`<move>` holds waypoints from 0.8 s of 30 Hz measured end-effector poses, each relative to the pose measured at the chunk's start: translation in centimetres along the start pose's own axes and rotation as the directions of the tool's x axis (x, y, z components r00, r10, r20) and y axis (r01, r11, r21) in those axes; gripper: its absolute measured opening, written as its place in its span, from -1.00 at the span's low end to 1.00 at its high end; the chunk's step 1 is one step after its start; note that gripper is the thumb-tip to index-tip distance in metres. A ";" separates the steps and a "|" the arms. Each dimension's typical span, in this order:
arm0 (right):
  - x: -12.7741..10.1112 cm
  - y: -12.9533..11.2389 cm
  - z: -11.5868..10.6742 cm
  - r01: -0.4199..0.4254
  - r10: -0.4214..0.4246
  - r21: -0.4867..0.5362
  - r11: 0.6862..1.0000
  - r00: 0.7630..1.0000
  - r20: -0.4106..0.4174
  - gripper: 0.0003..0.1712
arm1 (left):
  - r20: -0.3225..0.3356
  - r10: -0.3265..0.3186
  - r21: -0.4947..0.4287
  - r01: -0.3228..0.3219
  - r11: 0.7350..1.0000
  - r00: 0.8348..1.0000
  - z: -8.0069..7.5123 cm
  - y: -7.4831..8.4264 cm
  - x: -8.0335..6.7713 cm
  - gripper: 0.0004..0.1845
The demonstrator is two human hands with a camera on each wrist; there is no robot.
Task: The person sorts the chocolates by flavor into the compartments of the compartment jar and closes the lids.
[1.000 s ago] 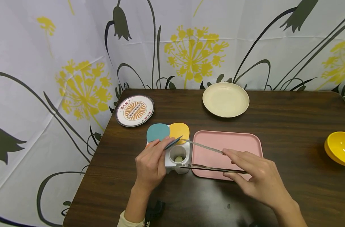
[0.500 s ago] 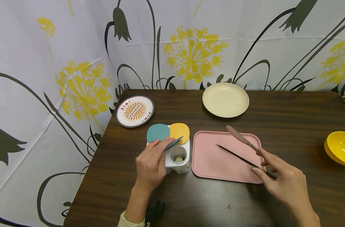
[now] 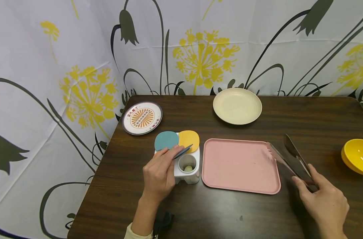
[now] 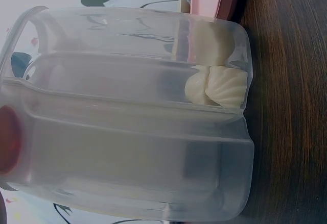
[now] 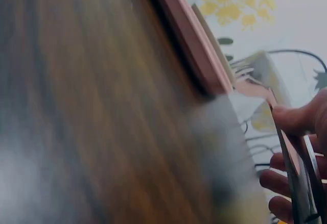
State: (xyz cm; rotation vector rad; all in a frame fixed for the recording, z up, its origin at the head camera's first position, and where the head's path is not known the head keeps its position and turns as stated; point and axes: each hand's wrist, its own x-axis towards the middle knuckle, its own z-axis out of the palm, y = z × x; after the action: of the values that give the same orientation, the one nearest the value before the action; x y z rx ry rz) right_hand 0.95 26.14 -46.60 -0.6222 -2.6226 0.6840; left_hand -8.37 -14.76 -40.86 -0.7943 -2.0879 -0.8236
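Observation:
A white compartment box (image 3: 191, 175) stands left of a pink tray (image 3: 241, 166). Two of its lids, teal (image 3: 166, 140) and yellow (image 3: 188, 137), lie closed. My left hand (image 3: 173, 153) holds a grey-blue lid (image 3: 183, 150) tilted up over an open compartment with a small pale piece (image 3: 187, 168) inside. The left wrist view shows the box's translucent wall (image 4: 127, 122) and a pale pleated piece (image 4: 217, 86) behind it. My right hand (image 3: 304, 182) grips metal tongs (image 3: 289, 157) low over the table, just right of the tray. The right wrist view is blurred, showing the tongs (image 5: 296, 183) and tray edge (image 5: 189, 45).
A cream plate (image 3: 237, 105) sits at the back of the dark wooden table (image 3: 318, 119). A patterned saucer (image 3: 141, 117) lies at the back left, and a yellow bowl (image 3: 359, 156) at the right edge. A flowered curtain (image 3: 79, 49) hangs behind and to the left.
My right hand carried the tongs from the open compartment rightward across the pink tray to the table beyond its right edge. The left hand and lifted lid stayed put.

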 end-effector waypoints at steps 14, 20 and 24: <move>0.4 1.7 -0.5 -0.265 0.272 -0.110 0.958 0.961 0.053 -0.16 | -0.009 0.015 0.006 -0.015 1.000 1.000 0.0 -0.1 -0.2 -0.63; 0.5 1.4 -0.6 -0.301 0.310 -0.112 0.947 0.949 0.067 -0.17 | 0.005 0.003 0.003 -0.003 1.000 1.000 0.0 -0.1 -0.2 -0.63; 0.6 1.2 -0.8 -0.314 0.325 -0.116 0.942 0.942 0.088 -0.15 | 0.008 0.005 0.003 -0.005 1.000 1.000 0.0 -0.1 -0.2 -0.63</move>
State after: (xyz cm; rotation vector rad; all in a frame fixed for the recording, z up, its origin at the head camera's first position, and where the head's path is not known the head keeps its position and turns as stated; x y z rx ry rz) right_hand 1.15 27.71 -46.49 -1.0886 -2.6933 0.6952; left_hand -8.38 -14.87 -41.06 -0.8020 -2.0925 -0.8158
